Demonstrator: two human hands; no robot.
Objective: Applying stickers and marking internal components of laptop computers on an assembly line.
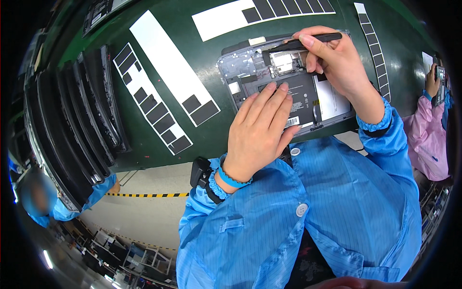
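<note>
An opened tablet-like device [229, 72] lies on the green table in front of me, its inner parts and circuit board showing. My left hand [260, 127] rests over its near left part, fingers stretched out, with the fingertips on the edge of the black battery [302, 94]. Pinched in my right hand [339, 62] is a pair of black tweezers [291, 46], held almost level and pointing left. Their tips are over the upper part of the device, beside a small dark patch [266, 58] left of the silver shield plate [284, 62]. Whether the tips grip that patch, I cannot tell.
White sheets with black stickers lie left [180, 79], at the back [221, 21] and right [373, 45]. Several dark device casings [72, 125] stand in a row at the left table edge. Co-workers are at far left and in pink [428, 139] at right.
</note>
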